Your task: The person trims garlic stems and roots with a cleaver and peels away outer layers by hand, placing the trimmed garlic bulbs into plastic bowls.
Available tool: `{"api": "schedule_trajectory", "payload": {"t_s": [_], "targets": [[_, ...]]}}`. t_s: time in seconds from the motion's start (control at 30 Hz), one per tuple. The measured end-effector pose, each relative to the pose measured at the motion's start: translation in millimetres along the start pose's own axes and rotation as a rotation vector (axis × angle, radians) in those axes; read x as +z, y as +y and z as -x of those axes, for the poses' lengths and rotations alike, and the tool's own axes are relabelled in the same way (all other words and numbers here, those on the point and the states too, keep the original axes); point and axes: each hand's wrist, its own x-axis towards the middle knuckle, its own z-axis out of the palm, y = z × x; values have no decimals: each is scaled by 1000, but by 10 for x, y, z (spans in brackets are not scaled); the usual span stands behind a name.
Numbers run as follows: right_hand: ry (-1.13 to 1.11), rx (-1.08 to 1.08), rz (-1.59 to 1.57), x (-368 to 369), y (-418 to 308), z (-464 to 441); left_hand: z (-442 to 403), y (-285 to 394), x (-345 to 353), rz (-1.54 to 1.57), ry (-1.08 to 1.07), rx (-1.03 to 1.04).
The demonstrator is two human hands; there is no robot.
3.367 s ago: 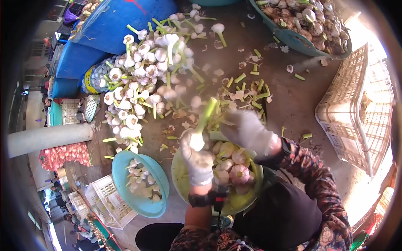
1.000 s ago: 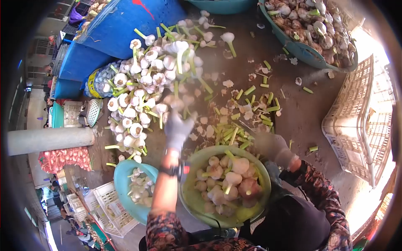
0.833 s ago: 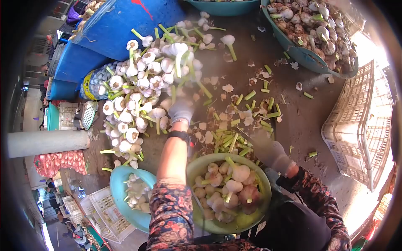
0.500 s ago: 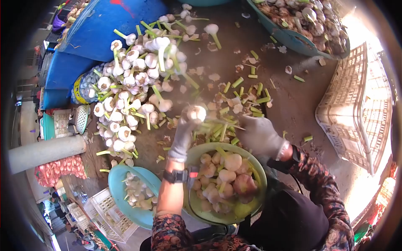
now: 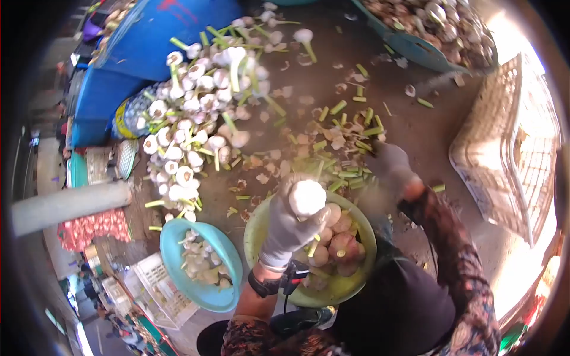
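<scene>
My left hand [image 5: 288,228], in a pale glove, is closed around a garlic bulb [image 5: 307,197], which looks overexposed and bright white. Below that hand is a yellow-green basin [image 5: 252,234] with several garlic bulbs [image 5: 343,246] in it. My right hand [image 5: 393,165], gloved too, is farther right, over the edge of the scattered cut stems [image 5: 350,174]. Motion smears its fingers, and I cannot make out whether anything is in them. To the left lies a large heap of garlic with green stems [image 5: 196,101].
A turquoise basin [image 5: 168,261] with smaller garlic stands at the lower left. Blue barrels [image 5: 160,44] border the heap. A white plastic crate [image 5: 504,148] stands at the right, and a teal tub [image 5: 415,49] full of bulbs at the upper right. A grey pole [image 5: 71,206] juts in from the left.
My left hand has come down and right with the garlic bulb, from above the basin's far edge to over the basin. My right hand has moved away up and right.
</scene>
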Motion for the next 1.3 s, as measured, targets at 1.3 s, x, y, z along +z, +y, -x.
{"api": "schedule_trajectory", "payload": {"t_s": [1.3], "targets": [[169, -323, -145, 921, 335, 80, -1700, -1982, -1569, -1585, -195, -384]]}}
